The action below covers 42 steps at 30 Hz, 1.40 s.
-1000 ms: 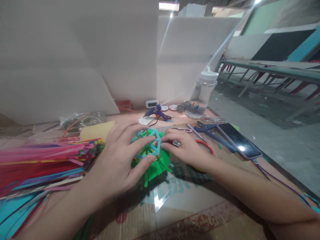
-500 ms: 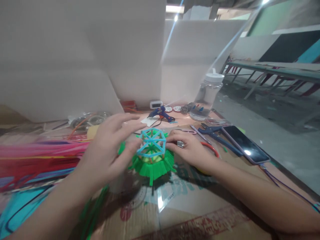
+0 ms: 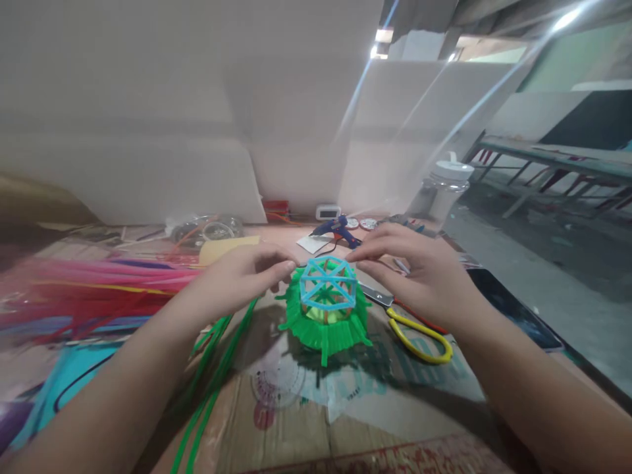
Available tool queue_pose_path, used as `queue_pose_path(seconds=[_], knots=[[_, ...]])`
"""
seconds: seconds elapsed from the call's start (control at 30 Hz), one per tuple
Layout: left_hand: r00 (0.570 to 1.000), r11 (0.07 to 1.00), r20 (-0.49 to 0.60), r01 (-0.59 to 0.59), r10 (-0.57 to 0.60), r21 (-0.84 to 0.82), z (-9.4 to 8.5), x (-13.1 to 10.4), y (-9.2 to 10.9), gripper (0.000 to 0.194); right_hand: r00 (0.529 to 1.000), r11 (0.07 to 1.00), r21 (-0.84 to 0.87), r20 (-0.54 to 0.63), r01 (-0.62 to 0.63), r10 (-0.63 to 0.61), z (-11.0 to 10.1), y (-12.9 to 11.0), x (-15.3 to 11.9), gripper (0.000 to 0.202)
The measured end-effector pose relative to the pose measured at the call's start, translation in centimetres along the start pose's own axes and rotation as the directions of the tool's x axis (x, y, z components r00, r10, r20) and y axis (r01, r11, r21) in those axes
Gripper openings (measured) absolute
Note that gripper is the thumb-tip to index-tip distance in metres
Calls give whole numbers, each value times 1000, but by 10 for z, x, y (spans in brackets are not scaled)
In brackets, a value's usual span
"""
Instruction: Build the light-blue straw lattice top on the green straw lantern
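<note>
A small craft model of pipe cleaners (image 3: 324, 332) stands in the middle, with a green fringed, skirt-like roof and several short green ends poking out. On top sits a light blue hexagonal frame (image 3: 328, 283) with crossing spokes, on short brown posts. At the model's left edge is my left hand (image 3: 247, 273), its thumb and forefinger closed together against the green rim. My right hand (image 3: 419, 266) hovers at the upper right of the blue frame, thumb and fingers slightly apart, with nothing visible between them. Scissors with a yellow and red handle (image 3: 419, 355) lie partly under my right hand.
Green pipe cleaners (image 3: 217, 382) lie left of the model, and pink and red bundles (image 3: 113, 283) farther left. A blue glue gun (image 3: 336, 227) rests behind on white paper (image 3: 313, 244). A bottle (image 3: 447, 187) and a phone (image 3: 513, 306) are on the right.
My left hand has closed in on the model's left rim. My right hand has drawn back from its right side, upward. The view has shifted left, and more of the scissors shows.
</note>
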<state>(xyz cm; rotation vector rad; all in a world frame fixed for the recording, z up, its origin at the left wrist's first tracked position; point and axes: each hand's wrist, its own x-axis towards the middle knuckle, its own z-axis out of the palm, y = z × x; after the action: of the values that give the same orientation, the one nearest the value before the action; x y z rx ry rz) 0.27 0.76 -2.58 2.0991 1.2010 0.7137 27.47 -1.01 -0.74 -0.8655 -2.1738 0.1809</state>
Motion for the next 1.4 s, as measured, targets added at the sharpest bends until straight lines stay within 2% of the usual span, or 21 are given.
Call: queue_pose_path(seconds=[0.13,0.23,0.43,0.63,0.8,1.07,1.4], knots=[[988,993,140,82,-69,-89,2,7,-6,46,980,988,-90,162,129,-113,10,-15,16,15],[981,987,163,122,-104,-104,4,9,-6,45,975,986,-95,190,139,-119,23,-14,18,15],[976,971,180,158,-126,-177,8,11,-6,40,977,993,-77,198,94,-77,28,-7,13,14],[971,959,208,167,-120,-227,10,11,-3,35,977,990,-59,178,125,-113,29,-8,13,18],[968,959,220,169,-119,-228,11,11,-4,35,974,994,-36,206,107,-97,27,-9,13,18],[964,938,253,165,-88,-305,11,11,-3,29,973,981,-93,172,169,-151,32,-7,14,15],[960,907,273,172,-67,-383,11,10,-3,23,978,979,-140,166,150,-126,32,-10,12,16]])
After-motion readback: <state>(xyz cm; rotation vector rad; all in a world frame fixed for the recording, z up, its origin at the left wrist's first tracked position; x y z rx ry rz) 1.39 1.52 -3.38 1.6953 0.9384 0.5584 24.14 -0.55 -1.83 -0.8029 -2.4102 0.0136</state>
